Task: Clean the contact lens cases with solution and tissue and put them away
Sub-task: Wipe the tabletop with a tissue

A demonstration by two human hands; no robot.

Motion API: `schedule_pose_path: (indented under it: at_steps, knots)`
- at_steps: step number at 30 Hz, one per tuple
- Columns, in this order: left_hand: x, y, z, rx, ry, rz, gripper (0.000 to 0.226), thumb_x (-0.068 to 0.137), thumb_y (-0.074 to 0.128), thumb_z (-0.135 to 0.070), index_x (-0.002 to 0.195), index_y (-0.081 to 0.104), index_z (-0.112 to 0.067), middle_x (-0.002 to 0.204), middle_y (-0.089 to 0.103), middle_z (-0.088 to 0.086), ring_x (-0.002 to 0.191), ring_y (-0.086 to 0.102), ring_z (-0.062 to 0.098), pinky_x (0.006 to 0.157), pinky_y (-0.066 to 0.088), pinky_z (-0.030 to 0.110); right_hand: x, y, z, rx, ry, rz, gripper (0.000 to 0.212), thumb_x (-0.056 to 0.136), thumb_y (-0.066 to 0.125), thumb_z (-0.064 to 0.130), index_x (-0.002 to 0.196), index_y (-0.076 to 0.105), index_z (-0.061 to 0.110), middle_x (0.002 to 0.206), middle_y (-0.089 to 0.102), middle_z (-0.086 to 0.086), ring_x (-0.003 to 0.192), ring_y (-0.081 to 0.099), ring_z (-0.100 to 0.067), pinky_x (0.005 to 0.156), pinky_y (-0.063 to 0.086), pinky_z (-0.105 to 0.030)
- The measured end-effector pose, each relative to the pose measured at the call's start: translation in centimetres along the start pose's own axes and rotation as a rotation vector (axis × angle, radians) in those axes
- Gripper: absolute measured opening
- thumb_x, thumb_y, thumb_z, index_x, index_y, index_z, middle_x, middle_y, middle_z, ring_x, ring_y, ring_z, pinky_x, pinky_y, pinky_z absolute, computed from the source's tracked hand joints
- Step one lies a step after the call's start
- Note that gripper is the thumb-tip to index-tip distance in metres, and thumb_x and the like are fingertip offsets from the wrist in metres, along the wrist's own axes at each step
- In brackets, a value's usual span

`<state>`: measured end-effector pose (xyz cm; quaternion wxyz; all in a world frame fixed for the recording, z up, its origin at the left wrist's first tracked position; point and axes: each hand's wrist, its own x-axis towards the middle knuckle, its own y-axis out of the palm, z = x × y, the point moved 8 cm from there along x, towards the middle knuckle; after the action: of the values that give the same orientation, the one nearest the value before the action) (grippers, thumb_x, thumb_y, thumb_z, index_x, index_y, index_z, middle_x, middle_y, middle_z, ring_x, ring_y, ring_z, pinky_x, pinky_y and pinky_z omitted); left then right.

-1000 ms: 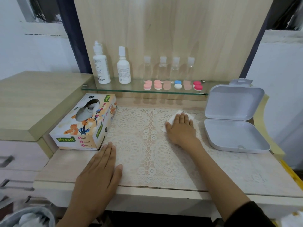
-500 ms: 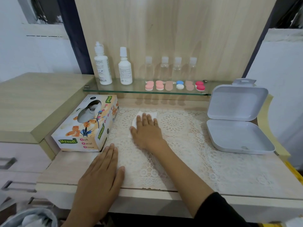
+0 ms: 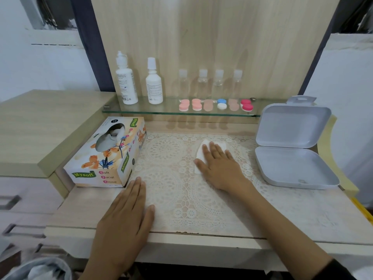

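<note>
Right hand flat on tissue; left hand flat; white box open, empty.

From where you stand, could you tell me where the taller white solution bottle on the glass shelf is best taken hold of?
Grip the taller white bottle around its straight round body, coming from the front. It stands upright at the left end of the glass shelf, and the shorter bottle stands apart to its right.
</note>
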<state>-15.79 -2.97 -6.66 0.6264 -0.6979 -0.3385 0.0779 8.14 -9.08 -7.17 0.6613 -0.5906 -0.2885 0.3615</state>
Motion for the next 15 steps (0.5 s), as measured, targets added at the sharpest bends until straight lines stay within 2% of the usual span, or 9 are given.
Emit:
schedule_pose_path:
  at_steps: [7,11,15]
  knots:
    - [0.0,-0.2,0.1,-0.019,0.001,-0.035,0.07,0.09,0.011,-0.054,0.145,0.025,-0.013,0.151,0.022,-0.006,0.139,0.016,0.002,0.107,-0.006,0.006,-1.8,-0.5,-4.6,-0.033,0.23,-0.011,0.07,0.099,0.007,0.052,0.151,-0.007,0.007,0.158,-0.009,-0.018,0.147,-0.007,-0.027,0.12,-0.002,-0.041]
    - [0.0,0.1,0.0,-0.033,-0.005,-0.025,0.072,0.088,0.006,-0.057,0.146,0.018,-0.016,0.153,0.015,-0.008,0.14,0.01,-0.001,0.108,-0.006,0.008,-3.7,-0.5,-4.4,-0.013,0.255,-0.047,0.069,0.1,0.009,0.049,0.151,-0.005,0.004,0.157,-0.008,-0.022,0.147,-0.005,-0.03,0.12,-0.003,-0.041]
    - [0.2,0.1,0.2,-0.064,-0.013,-0.028,0.075,0.081,-0.004,-0.062,0.145,0.002,-0.023,0.153,0.001,-0.014,0.139,-0.003,-0.007,0.107,-0.01,0.008,-6.2,-0.3,-3.7,0.015,0.225,-0.07,0.068,0.101,0.011,0.047,0.15,-0.007,0.005,0.157,-0.011,-0.021,0.146,-0.009,-0.03,0.119,-0.006,-0.039]
